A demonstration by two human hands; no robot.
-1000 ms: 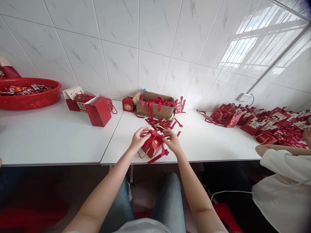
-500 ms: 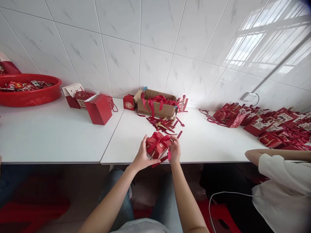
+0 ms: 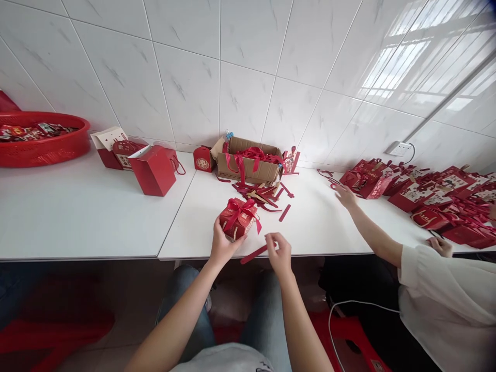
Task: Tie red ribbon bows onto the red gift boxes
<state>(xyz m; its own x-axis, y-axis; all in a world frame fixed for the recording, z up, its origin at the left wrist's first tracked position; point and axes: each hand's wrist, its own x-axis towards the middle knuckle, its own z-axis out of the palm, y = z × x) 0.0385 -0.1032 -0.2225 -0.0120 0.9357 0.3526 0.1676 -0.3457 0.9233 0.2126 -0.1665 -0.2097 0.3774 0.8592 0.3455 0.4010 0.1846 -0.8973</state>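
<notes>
My left hand [image 3: 223,243] grips the lower left side of a small red gift box [image 3: 237,219], lifted and tilted a little above the front of the table. A shiny red ribbon bow [image 3: 242,207] crosses its top, its tail hanging down the right side. Short twisted cord loops show on the near face. My right hand [image 3: 279,253] is apart from the box, lower right, with fingers curled together; what they hold, if anything, cannot be made out. A flat dark red strip [image 3: 253,253] lies by the table's front edge, its right end reaching that hand.
Behind lie loose ribbon strips [image 3: 259,195] and a cardboard box [image 3: 248,168] of ribbons. Red cartons [image 3: 154,170] and a red basket [image 3: 46,150] of packets stand left. At right, a co-worker's arm [image 3: 372,232] reaches toward many red gift boxes [image 3: 414,199].
My right hand has left the gift box and drawn back toward the table edge. The left hand has shifted the box slightly left and up. The co-worker's arm now reaches forward over the table.
</notes>
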